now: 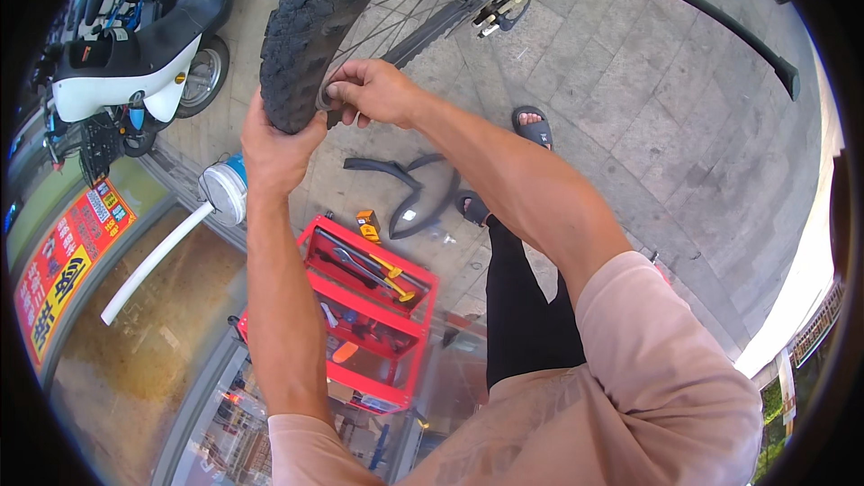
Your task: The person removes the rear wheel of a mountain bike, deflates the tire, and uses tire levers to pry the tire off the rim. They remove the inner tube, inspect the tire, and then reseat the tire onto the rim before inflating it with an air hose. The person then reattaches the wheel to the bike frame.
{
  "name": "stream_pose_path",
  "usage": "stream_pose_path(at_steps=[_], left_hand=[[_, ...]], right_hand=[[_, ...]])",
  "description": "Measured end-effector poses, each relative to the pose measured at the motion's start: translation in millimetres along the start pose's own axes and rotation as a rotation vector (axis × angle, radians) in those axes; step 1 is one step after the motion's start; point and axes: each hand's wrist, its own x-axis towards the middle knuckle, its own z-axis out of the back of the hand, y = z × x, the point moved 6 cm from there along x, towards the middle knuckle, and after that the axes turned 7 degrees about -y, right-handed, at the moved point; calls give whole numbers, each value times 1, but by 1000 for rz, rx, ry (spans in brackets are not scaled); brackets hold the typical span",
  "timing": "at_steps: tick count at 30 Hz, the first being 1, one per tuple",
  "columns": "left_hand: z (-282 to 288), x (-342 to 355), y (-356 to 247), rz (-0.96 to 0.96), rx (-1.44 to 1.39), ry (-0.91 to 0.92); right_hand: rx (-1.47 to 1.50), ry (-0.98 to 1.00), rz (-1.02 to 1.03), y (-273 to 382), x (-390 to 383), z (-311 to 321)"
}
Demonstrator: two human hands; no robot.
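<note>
The knobby black bicycle tire (310, 27) hangs at the top of the head view, with the spokes (396, 13) beside it. My left hand (279, 146) is wrapped round the tire's lower edge, its thumb pressing on the near side. Opposite it, my right hand (378, 94) has its thumb and fingers pinched at the inner edge of the tire. A small greyish curved piece shows at those fingertips, too little of it to name. On the pavement below lies a loose black inner tube (423, 202), curled over itself.
A red tool cart (428, 315) holding several tools stands below the wheel, near a small yellow box (367, 226). At left are a bucket (223, 193) with a white pipe (153, 265) and a white-and-black scooter (135, 72). A long black bar (720, 25) juts out right.
</note>
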Motion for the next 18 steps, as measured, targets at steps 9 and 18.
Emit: stream_pose_path(at_steps=[9, 18], left_hand=[[1, 1, 8, -18, 10, 47], [-1, -2, 3, -23, 122, -13]], right_hand=[[-64, -65, 57, -4, 4, -2], [-102, -106, 130, -10, 7, -1]])
